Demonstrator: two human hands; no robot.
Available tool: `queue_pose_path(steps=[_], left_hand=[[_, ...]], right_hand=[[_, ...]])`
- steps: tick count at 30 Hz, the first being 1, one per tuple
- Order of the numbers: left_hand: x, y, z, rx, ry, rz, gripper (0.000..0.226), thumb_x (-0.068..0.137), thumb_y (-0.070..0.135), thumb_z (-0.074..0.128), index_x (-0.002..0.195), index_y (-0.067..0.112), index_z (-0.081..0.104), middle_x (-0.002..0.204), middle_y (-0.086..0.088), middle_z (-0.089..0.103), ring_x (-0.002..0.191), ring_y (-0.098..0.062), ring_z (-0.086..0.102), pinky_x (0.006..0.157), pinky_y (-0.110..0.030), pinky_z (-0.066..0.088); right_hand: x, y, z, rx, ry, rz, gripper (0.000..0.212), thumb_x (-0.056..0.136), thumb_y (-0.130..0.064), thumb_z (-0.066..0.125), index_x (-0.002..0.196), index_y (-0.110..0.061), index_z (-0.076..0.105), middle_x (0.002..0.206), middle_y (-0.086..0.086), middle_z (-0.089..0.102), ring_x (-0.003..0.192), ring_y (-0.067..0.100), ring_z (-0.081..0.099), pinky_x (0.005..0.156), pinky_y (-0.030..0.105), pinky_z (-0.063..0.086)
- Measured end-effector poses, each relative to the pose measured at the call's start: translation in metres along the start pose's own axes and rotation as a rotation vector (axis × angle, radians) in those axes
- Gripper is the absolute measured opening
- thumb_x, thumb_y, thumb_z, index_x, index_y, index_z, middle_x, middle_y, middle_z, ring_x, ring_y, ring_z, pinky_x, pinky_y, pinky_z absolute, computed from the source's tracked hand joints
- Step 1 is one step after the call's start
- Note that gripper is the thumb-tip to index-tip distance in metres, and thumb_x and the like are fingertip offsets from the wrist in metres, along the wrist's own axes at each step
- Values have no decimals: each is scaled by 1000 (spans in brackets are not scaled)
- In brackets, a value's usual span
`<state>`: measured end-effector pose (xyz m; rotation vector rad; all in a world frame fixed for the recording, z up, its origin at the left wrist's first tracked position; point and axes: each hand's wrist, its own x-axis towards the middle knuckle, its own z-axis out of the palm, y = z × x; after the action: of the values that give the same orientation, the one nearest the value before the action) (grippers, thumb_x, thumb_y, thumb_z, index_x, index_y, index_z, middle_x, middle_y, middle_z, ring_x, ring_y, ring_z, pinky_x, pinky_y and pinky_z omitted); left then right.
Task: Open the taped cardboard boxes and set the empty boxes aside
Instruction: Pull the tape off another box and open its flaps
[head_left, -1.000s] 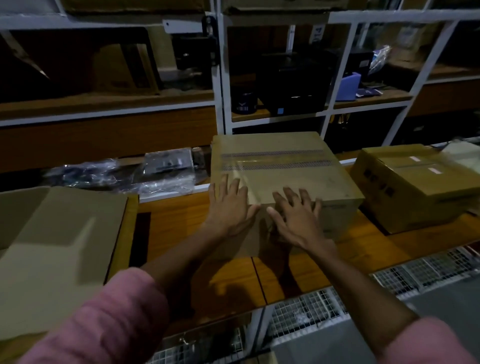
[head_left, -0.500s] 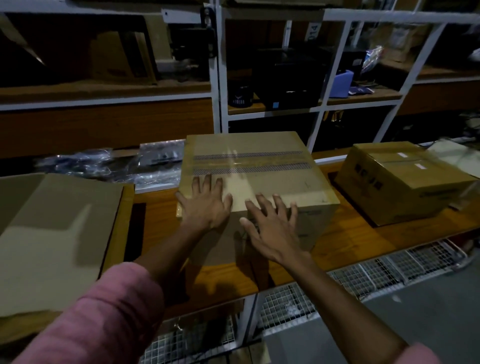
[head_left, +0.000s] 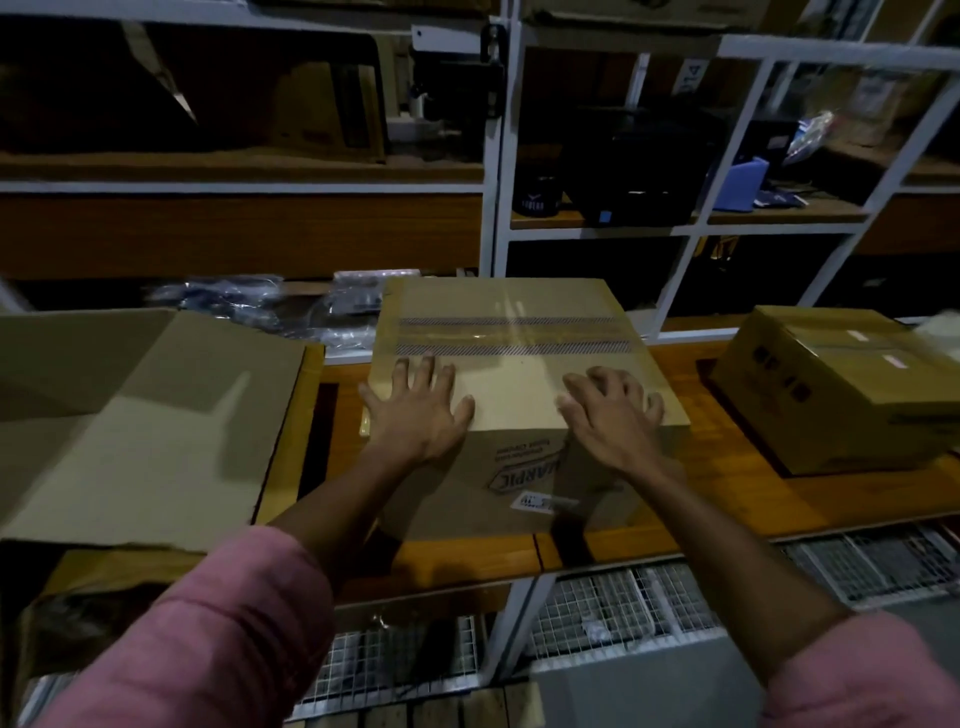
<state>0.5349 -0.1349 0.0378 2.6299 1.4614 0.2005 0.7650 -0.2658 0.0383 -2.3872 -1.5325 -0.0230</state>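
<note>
Under my fingers lay the taped cardboard box (head_left: 519, 364), standing on the wooden shelf (head_left: 727, 499) straight ahead of me. From the head view, the only one I had, my left hand (head_left: 421, 410) rested flat near the box's near left corner, fingers spread wide and holding nothing. My right hand (head_left: 613, 421) sat on the near right part of the lid, its fingers lightly bent over the top; I could not tell whether the tips had caught an edge, but they gripped nothing that showed. Just beyond my fingertips ran the clear tape (head_left: 514, 335) across the lid, unbroken as far as I could see, so I judged this box not yet opened.

Well off to the left of my left hand stood an opened box (head_left: 156, 415), its flap raised, probably one already dealt with. Off to the right of my right hand waited a second sealed box (head_left: 841, 384). Most of the work, I reckoned, remained.
</note>
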Motion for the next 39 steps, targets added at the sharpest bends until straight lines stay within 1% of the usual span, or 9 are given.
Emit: queue_pose_path(steps=[4, 8, 11, 15, 19, 30, 34, 37, 39], left_hand=[[17, 3, -16, -70, 0, -34, 59, 92, 71, 33, 136, 32, 35, 149, -2, 29, 143, -32, 24, 103, -81, 23], [31, 6, -17, -95, 85, -62, 54, 89, 69, 38, 127, 31, 39, 137, -5, 33, 135, -32, 31, 97, -72, 32], [48, 7, -12, -75, 99, -71, 56, 90, 68, 35, 133, 32, 38, 144, -4, 31, 139, -33, 26, 98, -73, 31], [71, 0, -5, -18, 66, -53, 67, 94, 69, 23, 152, 36, 23, 164, 5, 17, 151, -29, 11, 101, -79, 24], [80, -2, 0, 16, 35, -69, 72, 95, 73, 16, 158, 38, 13, 169, 9, 8, 155, -26, 2, 105, -79, 19], [1, 11, 7, 77, 188, -22, 73, 98, 69, 9, 162, 35, 3, 172, 8, -10, 158, -25, -12, 111, -78, 15], [-38, 12, 23, 118, 328, 27, 70, 103, 60, 18, 164, 29, 7, 172, 2, -11, 158, -28, -10, 110, -79, 16], [-69, 11, 45, 147, 316, 46, 74, 104, 59, 23, 165, 25, 0, 172, -4, -15, 157, -33, -12, 109, -82, 13], [-85, 4, 60, 153, 277, 48, 77, 104, 58, 32, 165, 25, -1, 171, -5, -17, 157, -35, -14, 107, -83, 16]], right_hand=[[38, 9, -11, -47, -110, -4, 55, 96, -74, 27, 144, -49, 35, 159, 3, 23, 148, 36, 16, 113, 72, 8], [66, 22, -12, -85, -168, -34, 74, 87, -85, 17, 153, -52, 19, 167, -5, 9, 152, 38, 4, 112, 77, 7], [90, 34, -12, -115, -182, -74, 73, 88, -87, 15, 153, -54, 16, 166, -8, 7, 151, 40, 4, 111, 76, 14], [116, 47, -8, -88, -181, -90, 76, 86, -88, 12, 154, -54, 15, 166, -8, 10, 148, 42, 3, 110, 72, 23], [122, 47, -2, -74, -193, -89, 80, 86, -88, 7, 156, -50, 7, 169, -13, 2, 153, 40, -7, 112, 76, 13], [43, 52, -1, -82, 50, -101, 75, 92, -80, 16, 158, -45, 9, 171, -5, -3, 154, 34, -2, 108, 73, 25], [-5, 53, 6, -94, 147, -92, 75, 95, -73, 20, 161, -39, 9, 170, -2, -11, 155, 32, -11, 109, 74, 17], [-40, 58, 23, -106, 141, -143, 79, 98, -69, 24, 163, -27, 9, 170, 6, -13, 154, 39, -15, 108, 80, 16], [-57, 60, 37, -109, 132, -159, 82, 98, -66, 36, 163, -22, 12, 170, 13, -8, 154, 44, -12, 105, 82, 20]])
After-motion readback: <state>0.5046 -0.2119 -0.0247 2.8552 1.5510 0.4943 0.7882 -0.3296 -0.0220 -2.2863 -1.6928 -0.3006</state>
